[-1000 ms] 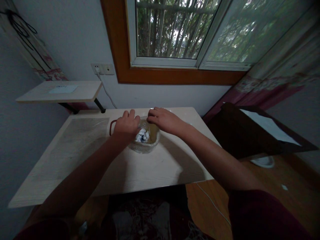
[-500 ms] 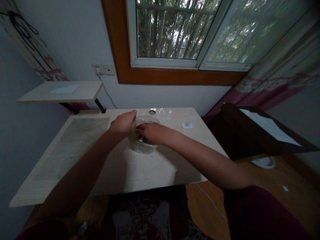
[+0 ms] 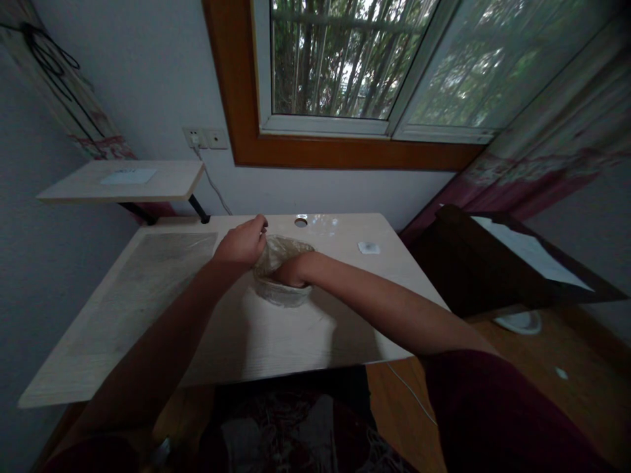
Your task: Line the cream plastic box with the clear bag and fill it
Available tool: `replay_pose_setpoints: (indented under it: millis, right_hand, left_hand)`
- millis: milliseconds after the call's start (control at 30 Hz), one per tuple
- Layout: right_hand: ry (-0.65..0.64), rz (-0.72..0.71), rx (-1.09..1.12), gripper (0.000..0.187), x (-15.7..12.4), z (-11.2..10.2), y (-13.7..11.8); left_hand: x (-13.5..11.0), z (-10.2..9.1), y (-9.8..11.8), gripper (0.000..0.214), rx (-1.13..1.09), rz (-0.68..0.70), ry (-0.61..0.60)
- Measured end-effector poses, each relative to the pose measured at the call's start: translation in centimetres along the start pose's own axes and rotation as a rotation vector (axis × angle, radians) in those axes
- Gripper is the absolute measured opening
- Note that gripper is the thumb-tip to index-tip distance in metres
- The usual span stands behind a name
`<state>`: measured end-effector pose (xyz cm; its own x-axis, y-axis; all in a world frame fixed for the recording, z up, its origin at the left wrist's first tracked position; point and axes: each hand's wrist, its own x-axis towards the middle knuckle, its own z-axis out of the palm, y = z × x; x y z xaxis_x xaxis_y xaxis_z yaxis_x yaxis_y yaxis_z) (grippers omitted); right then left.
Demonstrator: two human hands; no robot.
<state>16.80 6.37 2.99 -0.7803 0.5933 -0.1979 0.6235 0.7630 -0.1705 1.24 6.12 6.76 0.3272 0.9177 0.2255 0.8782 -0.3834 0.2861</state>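
A round, pale container lined with a translucent plastic bag (image 3: 283, 246) stands on the light wooden desk (image 3: 290, 341) in front of me. At its upper left rim is my left hand (image 3: 242, 244), its fingers curled closed on the edge of the plastic bag. My right hand (image 3: 294, 269) reaches down inside the container from the right, bent at the wrist. The container's near wall hides its fingers, and I cannot see whether they hold anything.
A clear plastic sheet (image 3: 148, 289) lies on the desk's left side, under a raised shelf (image 3: 123, 187) carrying a paper. Near the back edge is a cable hole (image 3: 300, 223); a small white packet (image 3: 369, 247) lies further right. A dark cabinet (image 3: 458, 263) stands beyond the desk.
My right hand has gone deeper into the container, so its fingers no longer show. The bag's inner wall is now more visible. My left hand stays at the rim.
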Motion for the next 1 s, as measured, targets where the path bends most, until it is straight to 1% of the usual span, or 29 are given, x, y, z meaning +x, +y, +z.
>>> replay_pose_setpoints:
  millis: [100,133,200,233,300,367,433,467,500,533,600,633,667,700,733,800,833,900,933,1000]
  right_hand:
    - [-0.223,-0.011,0.018,0.031,-0.7,-1.0,-0.6]
    - [-0.253,-0.027,0.020,0.033,-1.1,-1.5,-0.7]
    - [-0.227,-0.079,0.032,0.034,-2.3,-2.8,-0.6]
    - [-0.181,-0.115,0.048,0.033,-3.0,-3.5,-0.3]
    - [-0.027,-0.181,0.102,0.029,-4.6,-4.7,0.5]
    - [0.202,-0.180,0.163,0.024,-6.5,-5.2,1.7]
    - [0.467,-0.114,0.246,0.026,-8.5,-4.7,3.1]
    - [0.576,-0.070,0.312,0.032,-9.5,-4.1,3.7]
    - [0.655,-0.026,0.392,0.042,-10.4,-3.1,4.2]
    - [0.691,0.018,0.476,0.054,-11.1,-1.9,4.6]
    - [0.697,0.128,0.642,0.077,-12.1,1.1,4.9]
    - [0.696,0.162,0.721,0.085,-12.4,2.6,4.8]
    - [0.700,0.189,0.797,0.088,-12.5,4.2,4.6]
    - [0.711,0.212,0.861,0.085,-12.4,5.8,4.2]
    - [0.715,0.245,0.913,0.077,-12.3,7.2,3.7]
    - [0.725,0.369,0.987,0.058,-11.8,9.8,2.6]
    - [0.719,0.434,1.020,0.053,-11.5,10.9,2.1]
    - [0.689,0.495,1.100,0.048,-10.8,12.8,1.3]
    - [0.688,0.499,1.158,0.049,-10.5,13.6,1.1]
    - [0.725,0.484,1.315,0.052,-9.8,14.8,0.9]
  left_hand:
    - [0.0,0.4,-0.6,0.036,-0.158,0.062,0.006]
    - [-0.1,0.4,-0.8,0.036,-0.223,0.068,-0.005]
    - [-0.2,0.6,-1.2,0.038,-0.348,0.043,-0.036]
    - [-0.4,0.7,-1.4,0.040,-0.407,0.011,-0.046]
    - [-0.9,1.2,-2.0,0.046,-0.542,-0.072,-0.057]
    - [-1.7,2.1,-2.5,0.056,-0.725,-0.141,-0.077]
    - [-2.8,3.4,-3.2,0.071,-0.925,-0.173,-0.099]
    - [-3.4,4.2,-3.5,0.077,-1.006,-0.172,-0.101]
    - [-4.1,4.9,-3.9,0.083,-1.062,-0.149,-0.096]
    - [-4.7,5.7,-4.2,0.086,-1.088,-0.109,-0.077]
    - [-6.0,7.0,-4.8,0.088,-1.071,-0.017,-0.046]
    - [-6.7,7.5,-5.0,0.090,-1.044,0.023,-0.029]
    - [-7.2,7.9,-5.1,0.094,-1.014,0.052,-0.019]
    - [-7.7,8.3,-5.2,0.096,-0.988,0.068,-0.008]
    - [-8.2,8.6,-5.3,0.097,-0.971,0.070,0.000]
    - [-9.0,9.1,-5.4,0.091,-0.983,0.036,-0.002]
    - [-9.3,9.3,-5.4,0.087,-1.016,0.000,-0.013]
    - [-9.8,9.8,-5.4,0.079,-1.114,-0.109,-0.057]
    - [-10.0,10.1,-5.5,0.077,-1.161,-0.176,-0.082]
    - [-10.4,10.5,-5.6,0.074,-1.233,-0.304,-0.112]
